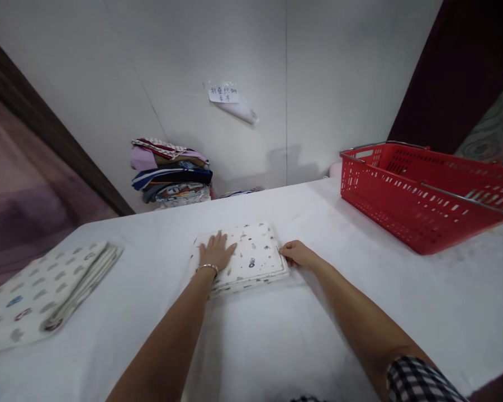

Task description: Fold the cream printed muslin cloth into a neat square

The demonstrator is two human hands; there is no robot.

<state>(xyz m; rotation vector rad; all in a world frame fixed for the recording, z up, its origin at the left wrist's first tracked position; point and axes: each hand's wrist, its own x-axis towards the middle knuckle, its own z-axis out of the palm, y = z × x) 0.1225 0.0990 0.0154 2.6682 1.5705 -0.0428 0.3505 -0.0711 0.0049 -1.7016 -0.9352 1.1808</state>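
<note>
A folded white cloth (254, 254) with small printed figures lies in the middle of the white table (276, 335). My left hand (216, 251), a bracelet on its wrist, rests flat on the cloth's left part with the fingers stretched out. My right hand (295, 254) sits at the cloth's right edge, its fingers curled and pinching that edge.
A red plastic basket (423, 192) with metal handles stands at the right. Another folded patterned cloth (42, 290) lies at the table's left edge. A stack of folded clothes (170, 173) stands against the back wall, under a paper note (223, 93).
</note>
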